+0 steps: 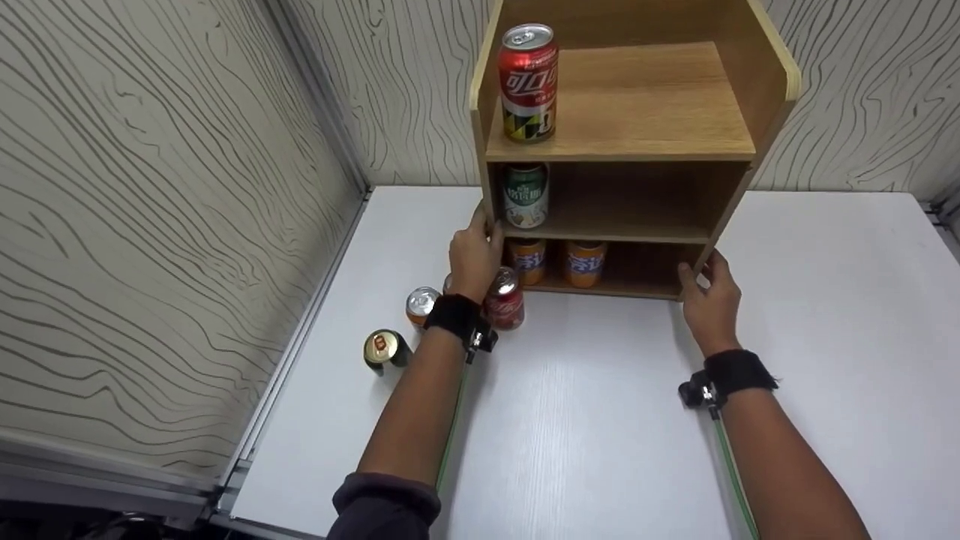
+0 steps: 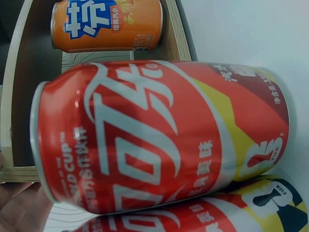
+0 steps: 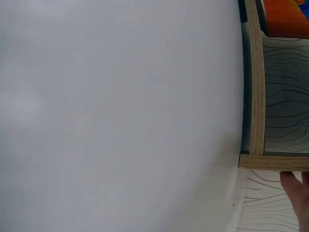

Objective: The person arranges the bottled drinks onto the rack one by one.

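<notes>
A small wooden shelf [image 1: 645, 101] with three levels stands on the table, held at both sides. My left hand [image 1: 474, 259] grips its left side panel at middle height. The right hand [image 1: 711, 304] holds the right side panel low down, thumb at the front edge. On the top level, at the left, is a red cola can [image 1: 529, 86]; a green-and-white can [image 1: 526, 196] occupies the middle level's left end. Two orange soda cans [image 1: 585, 262] sit on the bottom level. Just by my left wrist, another red cola can [image 2: 159, 135] stands on the table before the shelf.
Left of my left forearm stand an orange can with a silver top [image 1: 422, 304] and a dark can with a gold top [image 1: 384, 349]. A second table-top cola can [image 2: 193, 217] shows in the left wrist view. Wood-patterned walls [image 1: 187, 187] border the white table [image 1: 585, 420].
</notes>
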Action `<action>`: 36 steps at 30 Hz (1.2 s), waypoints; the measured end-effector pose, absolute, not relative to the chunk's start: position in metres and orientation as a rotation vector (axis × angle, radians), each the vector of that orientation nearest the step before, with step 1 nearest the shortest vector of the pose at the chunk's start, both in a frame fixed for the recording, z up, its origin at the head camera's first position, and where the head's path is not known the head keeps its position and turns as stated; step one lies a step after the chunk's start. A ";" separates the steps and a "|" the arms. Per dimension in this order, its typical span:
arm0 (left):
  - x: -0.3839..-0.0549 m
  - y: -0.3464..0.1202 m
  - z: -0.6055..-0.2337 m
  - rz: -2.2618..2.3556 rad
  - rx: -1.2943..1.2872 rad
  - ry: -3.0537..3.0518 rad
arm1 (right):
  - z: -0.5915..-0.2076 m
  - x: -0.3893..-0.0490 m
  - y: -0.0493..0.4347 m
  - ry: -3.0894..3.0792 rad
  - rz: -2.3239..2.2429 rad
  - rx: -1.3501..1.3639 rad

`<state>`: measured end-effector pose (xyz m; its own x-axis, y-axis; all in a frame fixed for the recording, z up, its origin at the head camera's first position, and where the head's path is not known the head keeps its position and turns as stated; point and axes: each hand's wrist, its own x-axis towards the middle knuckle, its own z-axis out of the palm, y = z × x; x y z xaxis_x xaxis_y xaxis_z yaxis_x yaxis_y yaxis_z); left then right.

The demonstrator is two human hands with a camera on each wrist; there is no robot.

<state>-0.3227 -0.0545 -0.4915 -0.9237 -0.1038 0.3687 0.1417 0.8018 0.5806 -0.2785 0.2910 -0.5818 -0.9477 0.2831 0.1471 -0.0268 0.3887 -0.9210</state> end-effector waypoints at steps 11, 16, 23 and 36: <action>-0.310 -0.063 -0.492 -1.247 -0.010 -2.614 | -0.577 -0.282 0.293 -2.439 1.527 -0.230; -0.295 -0.066 -0.489 -1.342 -0.019 -2.529 | -0.569 -0.285 0.296 -2.485 1.489 -0.237; -0.267 -0.074 -0.476 -1.286 -0.018 -2.481 | -0.568 -0.285 0.300 -2.502 1.497 -0.263; -0.216 -0.115 -0.474 -1.168 0.068 -2.340 | -0.567 -0.291 0.300 -2.510 1.498 -0.262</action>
<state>-0.2160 -0.1154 -0.4738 -0.8639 -0.2675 0.4268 0.1803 0.6270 0.7579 -0.2913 0.3001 -0.5672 -0.9629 0.2559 0.0858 0.0460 0.4690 -0.8820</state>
